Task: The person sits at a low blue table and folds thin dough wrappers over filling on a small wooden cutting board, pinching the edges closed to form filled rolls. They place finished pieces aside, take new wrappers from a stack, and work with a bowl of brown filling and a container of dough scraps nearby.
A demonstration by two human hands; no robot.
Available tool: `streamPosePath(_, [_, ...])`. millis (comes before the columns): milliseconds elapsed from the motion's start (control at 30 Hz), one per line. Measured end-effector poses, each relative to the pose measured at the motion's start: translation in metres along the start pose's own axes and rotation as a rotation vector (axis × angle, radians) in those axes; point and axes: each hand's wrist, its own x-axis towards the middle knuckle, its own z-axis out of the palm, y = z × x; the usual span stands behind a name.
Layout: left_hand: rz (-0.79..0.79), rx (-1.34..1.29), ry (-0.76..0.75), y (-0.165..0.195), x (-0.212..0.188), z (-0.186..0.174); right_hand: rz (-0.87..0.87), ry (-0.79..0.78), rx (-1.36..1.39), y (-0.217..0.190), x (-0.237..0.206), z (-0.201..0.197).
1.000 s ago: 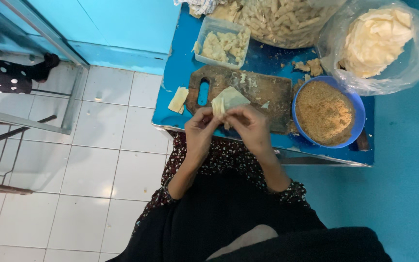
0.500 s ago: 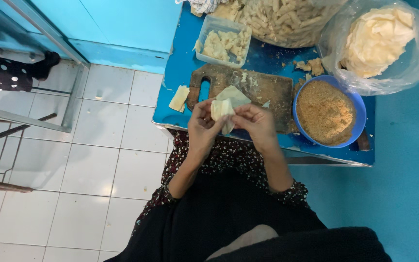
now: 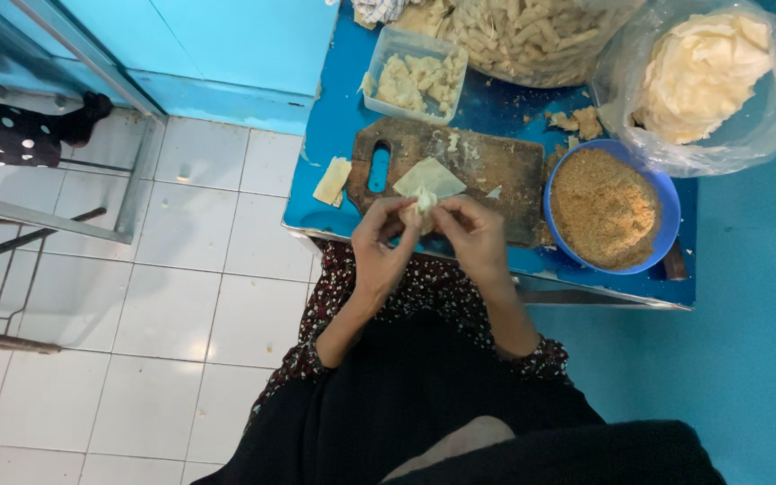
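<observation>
Hands meet over the near edge of the blue table [image 3: 334, 153]: the left hand [image 3: 381, 241] and the right hand [image 3: 476, 235] both pinch a small pale wrapper [image 3: 424, 205] between their fingertips, holding it just above the front edge of the wooden board [image 3: 496, 171]. A second flat wrapper [image 3: 430, 176] lies on the board right behind the held one, touching or nearly touching it. The board's handle hole points toward the table's left edge, where a pale scrap [image 3: 331, 181] lies beside it. To the right of the board, near the front right corner, stands a blue bowl [image 3: 666, 211] of brown crumbs, close to the right hand's wrist. Behind the board, a clear tub [image 3: 413, 76] of pale filling sits at the far left, and a large container of rolled sticks [image 3: 523, 36] stands at the back edge. A plastic bag [image 3: 707, 81] of stacked pale sheets fills the far right corner, overlapping the bowl's back rim. Crumbs [image 3: 577, 121] lie between board and bag.
</observation>
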Motion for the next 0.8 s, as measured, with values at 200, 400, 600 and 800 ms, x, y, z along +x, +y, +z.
streamPosePath(200, [-0.134,-0.202,0.064,-0.015,0.003,0.001,0.092,0.075,0.067,-0.005,-0.001,-0.002])
streamPosePath(400, [-0.160,-0.240,0.243,-0.020,0.011,-0.025,0.267,0.313,0.693,-0.005,0.021,-0.035])
streamPosePath(600, [0.015,0.188,0.327,0.000,0.025,-0.058,-0.365,0.300,-0.485,-0.029,0.023,-0.026])
streamPosePath(800, [0.290,1.037,0.345,0.007,0.034,-0.065,-0.573,0.058,-0.970,-0.036,0.015,0.021])
